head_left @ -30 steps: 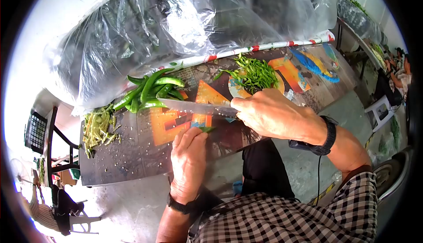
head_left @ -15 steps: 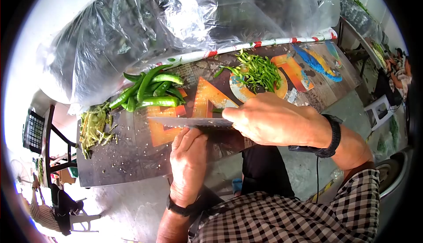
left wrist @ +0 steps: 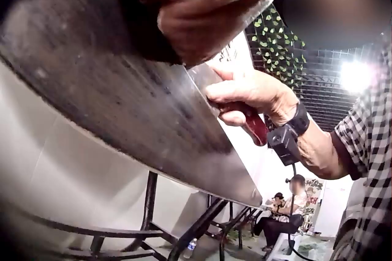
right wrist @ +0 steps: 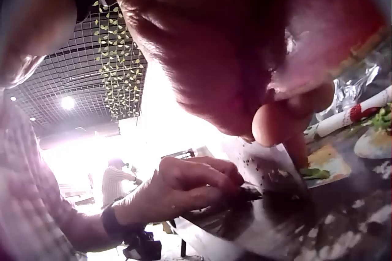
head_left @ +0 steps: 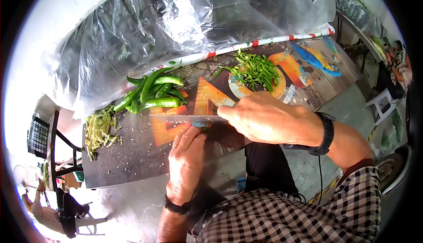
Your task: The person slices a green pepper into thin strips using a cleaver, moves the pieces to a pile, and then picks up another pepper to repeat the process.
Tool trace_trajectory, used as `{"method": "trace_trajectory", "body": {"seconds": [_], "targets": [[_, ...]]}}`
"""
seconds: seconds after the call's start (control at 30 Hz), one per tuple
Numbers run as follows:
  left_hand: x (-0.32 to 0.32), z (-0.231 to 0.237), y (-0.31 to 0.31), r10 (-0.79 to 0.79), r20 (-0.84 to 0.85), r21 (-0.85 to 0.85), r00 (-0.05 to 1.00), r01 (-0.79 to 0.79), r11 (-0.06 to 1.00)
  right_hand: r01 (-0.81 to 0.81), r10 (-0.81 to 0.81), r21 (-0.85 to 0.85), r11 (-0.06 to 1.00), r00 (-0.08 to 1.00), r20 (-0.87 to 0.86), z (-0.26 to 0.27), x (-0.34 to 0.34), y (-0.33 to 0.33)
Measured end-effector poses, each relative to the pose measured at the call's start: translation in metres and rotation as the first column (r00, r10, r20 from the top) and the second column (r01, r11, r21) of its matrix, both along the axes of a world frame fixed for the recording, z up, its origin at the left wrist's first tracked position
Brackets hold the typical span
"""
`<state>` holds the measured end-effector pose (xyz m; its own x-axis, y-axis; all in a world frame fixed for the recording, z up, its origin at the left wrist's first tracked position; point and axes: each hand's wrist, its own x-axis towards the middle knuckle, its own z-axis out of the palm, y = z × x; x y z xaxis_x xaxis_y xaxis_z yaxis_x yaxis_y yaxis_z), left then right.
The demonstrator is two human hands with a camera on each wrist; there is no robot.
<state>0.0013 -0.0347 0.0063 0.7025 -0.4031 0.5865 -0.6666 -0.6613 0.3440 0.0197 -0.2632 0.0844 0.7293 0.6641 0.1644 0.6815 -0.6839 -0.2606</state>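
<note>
My right hand [head_left: 269, 117] grips a knife with a red handle [left wrist: 256, 129] and a wide blade [head_left: 183, 118]. The blade lies crosswise just beyond the fingertips of my left hand [head_left: 187, 155], and small specks cling to it in the right wrist view. Low at the table, my left hand pinches a green pepper piece, mostly hidden under the curled fingers. A cut green piece [right wrist: 315, 174] lies on the far side of the blade. Whole long green peppers [head_left: 152, 91] are heaped beyond the knife. Shredded green pepper [head_left: 255, 72] forms a pile farther right.
Pale green pepper scraps [head_left: 100, 132] sit at the table's left end, with seeds scattered nearby. Clear plastic sheeting [head_left: 185, 18] covers the area behind the printed table [head_left: 132, 159]. A black crate [head_left: 38, 137] stands at far left; other people sit at both sides.
The knife has come down and nearer to the left hand, its blade now straight across beyond the fingertips. The green tip seen beside the left fingers is now hidden. The left hand keeps its place.
</note>
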Motion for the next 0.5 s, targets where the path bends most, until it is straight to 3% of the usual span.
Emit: {"method": "trace_trajectory", "body": {"seconds": [0.07, 0.2, 0.3, 0.5], "targets": [[-0.003, 0.005, 0.002, 0.02, 0.05, 0.033, 0.999, -0.022, 0.999, 0.014, -0.012, -0.03, 0.999, 0.998, 0.061, -0.002, -0.004, -0.003], [-0.012, 0.01, 0.005, 0.118, 0.039, -0.093, 0.992, -0.114, 0.989, 0.023, -0.021, -0.021, 1.0, 0.995, 0.098, -0.004, -0.009, -0.003], [-0.012, 0.004, 0.002, 0.129, 0.01, -0.045, 0.992, -0.128, 0.991, 0.004, -0.012, 0.049, 0.999, 0.988, 0.155, -0.009, -0.006, -0.007], [-0.005, -0.006, -0.005, 0.123, 0.057, -0.048, 0.991, -0.12, 0.992, 0.062, -0.068, 0.211, 0.976, 0.997, 0.022, -0.004, -0.015, -0.012]]}}
